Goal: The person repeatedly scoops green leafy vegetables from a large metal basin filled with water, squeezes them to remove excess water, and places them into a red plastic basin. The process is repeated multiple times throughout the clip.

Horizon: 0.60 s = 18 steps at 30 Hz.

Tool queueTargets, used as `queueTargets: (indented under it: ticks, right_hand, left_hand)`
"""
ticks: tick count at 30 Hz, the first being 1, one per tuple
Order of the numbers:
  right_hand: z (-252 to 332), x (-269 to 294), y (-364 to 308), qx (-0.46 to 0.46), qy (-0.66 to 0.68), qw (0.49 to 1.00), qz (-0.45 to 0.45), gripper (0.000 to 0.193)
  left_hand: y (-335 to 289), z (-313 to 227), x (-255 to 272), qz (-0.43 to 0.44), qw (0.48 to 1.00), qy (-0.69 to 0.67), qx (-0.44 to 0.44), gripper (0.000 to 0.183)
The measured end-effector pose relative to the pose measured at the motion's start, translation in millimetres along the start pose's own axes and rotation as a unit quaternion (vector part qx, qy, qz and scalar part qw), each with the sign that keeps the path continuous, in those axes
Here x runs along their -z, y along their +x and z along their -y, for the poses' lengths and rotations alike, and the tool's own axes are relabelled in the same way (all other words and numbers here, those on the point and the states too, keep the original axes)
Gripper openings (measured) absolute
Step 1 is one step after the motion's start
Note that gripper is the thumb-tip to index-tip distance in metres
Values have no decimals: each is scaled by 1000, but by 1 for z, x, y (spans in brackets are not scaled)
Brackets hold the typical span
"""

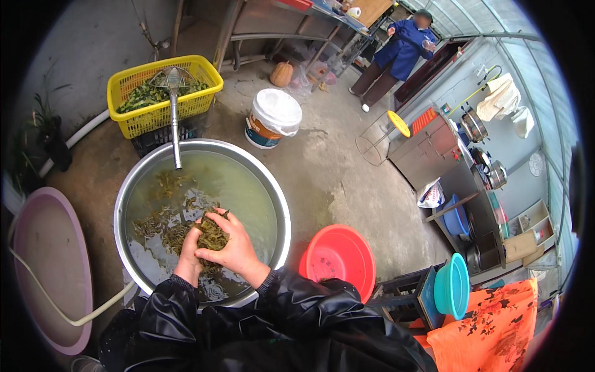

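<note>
A wide metal basin (283, 223) of cloudy greenish water stands on the floor in front of me. Above its near half, my left hand (189, 255) and my right hand (235, 245) are cupped round a clump of dark green leafy vegetables (212, 234). Fingers of both hands curl about the clump, and the left hand's fingers are partly hidden behind it. More of the same greens (154, 227) float in the water to the left of my hands. A long-handled wire skimmer (174, 124) reaches from the yellow basket over the basin's far rim.
Beyond the basin, a yellow plastic basket (162, 64) holds chopped greens. A white lidded bucket (276, 108) is at the far right of it. On the right sits a red tub (343, 249); a mauve tub (49, 266) leans left, by a hose (105, 307). Another person (400, 53) stands far off.
</note>
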State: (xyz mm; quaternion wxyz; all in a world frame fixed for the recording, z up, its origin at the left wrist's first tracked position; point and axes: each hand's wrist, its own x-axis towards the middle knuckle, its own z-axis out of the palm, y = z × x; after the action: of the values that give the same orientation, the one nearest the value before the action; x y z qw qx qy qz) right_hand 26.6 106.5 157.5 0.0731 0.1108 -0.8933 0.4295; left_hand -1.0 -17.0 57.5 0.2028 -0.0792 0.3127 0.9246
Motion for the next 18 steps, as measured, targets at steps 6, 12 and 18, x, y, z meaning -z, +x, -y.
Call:
queueTargets:
  ticks: [6,12,18]
  right_hand:
    - [-13,-13,-8,-17,32,992,-119,50]
    - [-19,-21,-10,3,56,987,-153,33]
    - [-26,-22,-9,-8,62,988,-143,26]
  left_hand:
    - [10,16,1,29,998,-45,-16,47]
    - [13,34,16,-75,993,-30,-87,34]
    - [12,40,18,-100,988,-32,-115,25]
